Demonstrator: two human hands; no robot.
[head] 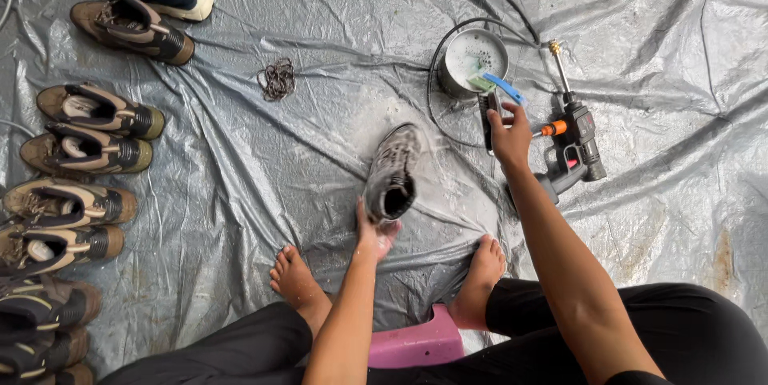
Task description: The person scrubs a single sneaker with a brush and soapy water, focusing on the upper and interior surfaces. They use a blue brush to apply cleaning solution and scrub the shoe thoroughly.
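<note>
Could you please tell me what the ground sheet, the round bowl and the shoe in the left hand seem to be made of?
Ground sheet: grey plastic tarpaulin, going by its sheen and sharp creases.
Round bowl: probably metal, with a dull silvery rim.
Shoe, held by the left hand: apparently fabric or mesh upper, grey, wet and foamy; exact material unclear.

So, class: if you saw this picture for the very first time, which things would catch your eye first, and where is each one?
In the middle, the left hand holds a wet grey shoe by its heel over the silver tarp. Right of it, the right hand grips a dark brush beside a metal pot and a spray gun. Down the left edge runs a row of brown shoes.
</note>
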